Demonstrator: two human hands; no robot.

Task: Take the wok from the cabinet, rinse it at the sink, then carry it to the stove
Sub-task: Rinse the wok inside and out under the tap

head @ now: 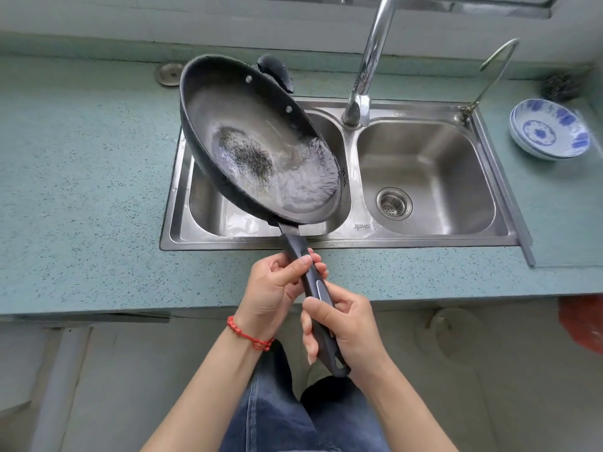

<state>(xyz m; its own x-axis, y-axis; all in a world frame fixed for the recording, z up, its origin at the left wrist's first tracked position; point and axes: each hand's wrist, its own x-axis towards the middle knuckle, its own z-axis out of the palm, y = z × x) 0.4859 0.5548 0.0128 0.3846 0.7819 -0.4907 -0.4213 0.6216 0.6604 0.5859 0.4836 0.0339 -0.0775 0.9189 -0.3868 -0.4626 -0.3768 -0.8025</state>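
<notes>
The black wok (228, 125) hangs tilted over the left basin of the steel double sink (359, 238), its right rim lower. Water pools and ripples against that low side, and a dark speckled patch marks the middle of the pan. Its long dark handle (315, 282) points toward me. My left hand (274, 291), with a red bracelet on the wrist, grips the handle near the pan. My right hand (346, 327) grips the handle's end. The stove is out of view.
A chrome faucet (365, 76) rises behind the divider between the basins, and a thinner tap (489, 70) stands at the sink's right corner. Stacked blue-and-white bowls (549, 132) and a steel scourer (559, 86) sit on the green speckled counter (81, 190) at the right.
</notes>
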